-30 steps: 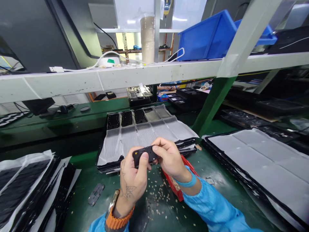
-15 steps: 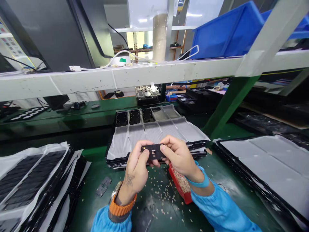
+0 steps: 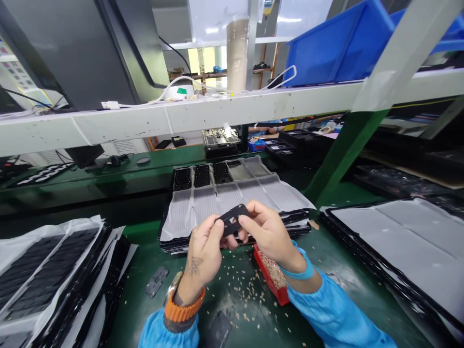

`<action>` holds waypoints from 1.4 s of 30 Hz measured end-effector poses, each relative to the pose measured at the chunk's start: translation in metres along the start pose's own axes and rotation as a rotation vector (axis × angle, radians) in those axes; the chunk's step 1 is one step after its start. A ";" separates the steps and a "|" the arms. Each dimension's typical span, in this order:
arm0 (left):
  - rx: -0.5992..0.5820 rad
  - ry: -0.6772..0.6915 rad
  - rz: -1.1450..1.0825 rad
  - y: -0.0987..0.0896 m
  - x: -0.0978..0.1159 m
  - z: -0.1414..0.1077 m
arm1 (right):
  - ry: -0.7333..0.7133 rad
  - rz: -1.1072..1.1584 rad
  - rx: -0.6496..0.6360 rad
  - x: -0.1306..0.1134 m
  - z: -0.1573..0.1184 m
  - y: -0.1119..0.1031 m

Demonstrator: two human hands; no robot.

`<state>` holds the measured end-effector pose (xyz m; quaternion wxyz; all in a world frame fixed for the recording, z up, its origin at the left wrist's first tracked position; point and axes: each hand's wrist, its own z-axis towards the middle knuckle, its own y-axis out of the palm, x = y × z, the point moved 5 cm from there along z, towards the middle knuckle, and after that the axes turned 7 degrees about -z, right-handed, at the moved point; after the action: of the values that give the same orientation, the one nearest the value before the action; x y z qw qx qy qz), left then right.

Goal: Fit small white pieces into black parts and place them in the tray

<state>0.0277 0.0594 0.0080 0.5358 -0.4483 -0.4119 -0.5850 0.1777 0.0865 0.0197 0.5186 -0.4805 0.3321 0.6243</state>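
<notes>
A thin black plate with small cut-outs (image 3: 232,220) is held up between both hands, tilted with its right end higher. My left hand (image 3: 205,249) pinches its left end, thumb on top. My right hand (image 3: 266,232) grips the right end, with its thumb on the plate's face. Below the right wrist, a red box (image 3: 266,273) holds many tiny pale pieces. More such pieces lie scattered on the green table (image 3: 239,309). A grey plate (image 3: 157,281) lies left of my left wrist, and a dark plate (image 3: 219,328) lies near the front edge.
Beyond my hands is a stack of trays (image 3: 235,193) under white liner, with several black plates in its back row. Other tray stacks stand at left (image 3: 47,270) and right (image 3: 398,241). A white shelf beam (image 3: 217,113) and a green post (image 3: 344,150) frame the space.
The black plate has turned in my hands, its right end rising and its left end dropping slightly. Both hands keep hold of it.
</notes>
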 end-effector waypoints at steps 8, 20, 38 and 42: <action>-0.090 0.020 0.250 -0.013 0.008 0.003 | -0.054 -0.306 0.009 -0.005 -0.002 -0.006; -0.174 0.012 0.449 -0.008 0.010 0.004 | -0.365 -0.634 -0.080 -0.020 -0.011 0.003; -0.013 0.024 0.350 0.001 0.004 0.006 | -0.412 -0.651 -0.092 -0.020 -0.014 0.003; 0.006 0.029 0.211 0.001 0.001 0.007 | -0.284 -0.579 -0.033 -0.014 -0.009 -0.004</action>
<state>0.0293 0.0662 0.0111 0.6015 -0.4792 -0.3563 -0.5307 0.1834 0.0746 0.0300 0.7080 -0.4714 0.0959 0.5170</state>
